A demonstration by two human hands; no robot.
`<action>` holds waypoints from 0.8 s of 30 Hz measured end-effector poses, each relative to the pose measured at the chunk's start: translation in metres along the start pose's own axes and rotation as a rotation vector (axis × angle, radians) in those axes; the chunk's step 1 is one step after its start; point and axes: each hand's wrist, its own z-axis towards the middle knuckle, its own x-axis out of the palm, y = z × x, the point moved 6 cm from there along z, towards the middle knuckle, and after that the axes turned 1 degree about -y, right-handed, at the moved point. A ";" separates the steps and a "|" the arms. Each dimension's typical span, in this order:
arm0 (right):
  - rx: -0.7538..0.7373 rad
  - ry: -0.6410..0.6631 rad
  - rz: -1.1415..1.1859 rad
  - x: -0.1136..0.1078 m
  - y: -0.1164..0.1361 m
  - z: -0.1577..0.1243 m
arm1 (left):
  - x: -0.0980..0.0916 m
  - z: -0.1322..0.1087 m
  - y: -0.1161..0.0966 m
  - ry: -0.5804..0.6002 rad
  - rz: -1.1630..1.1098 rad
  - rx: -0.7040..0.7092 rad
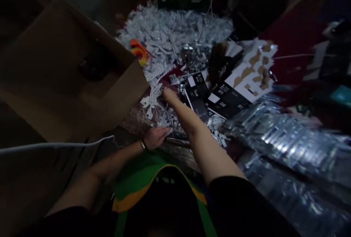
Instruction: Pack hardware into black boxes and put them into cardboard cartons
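My right hand (169, 95) stretches forward over a dark red cloth (170, 72), its bunched fingertips at a heap of white plastic scraps (153, 96). The dark image hides whether it holds anything. My left hand (155, 137) lies flat and low, holding nothing, its fingertips close to a smaller heap of the scraps (166, 118). A dark band (143, 145) circles my left wrist. Black printed cards (197, 92) lie just right of my right fingers, and a large mound of shredded white strips (172, 29) lies farther ahead.
An open cardboard box (109, 94) stands at the left, close to my left arm. Stacks of clear plastic packaging (285, 138) cover the right side. A torn white-and-brown sheet (252, 71) lies beyond the cards, and an orange-yellow object (139, 52) sits by the box corner.
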 end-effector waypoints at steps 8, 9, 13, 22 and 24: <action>-0.159 -0.472 0.366 -0.042 -0.123 -0.267 | 0.087 -0.009 -0.061 0.340 0.102 0.250; -0.204 -0.503 0.361 -0.030 -0.132 -0.304 | 0.098 0.004 -0.059 0.368 0.167 0.141; -0.180 -0.470 0.134 0.036 -0.137 -0.359 | 0.119 0.034 -0.061 0.495 0.286 -0.114; -0.018 -0.308 0.060 0.065 -0.165 -0.329 | 0.052 -0.023 -0.030 0.145 0.003 -0.148; 0.020 -0.428 0.264 0.061 -0.187 -0.335 | 0.050 -0.022 0.000 0.072 -0.159 -0.323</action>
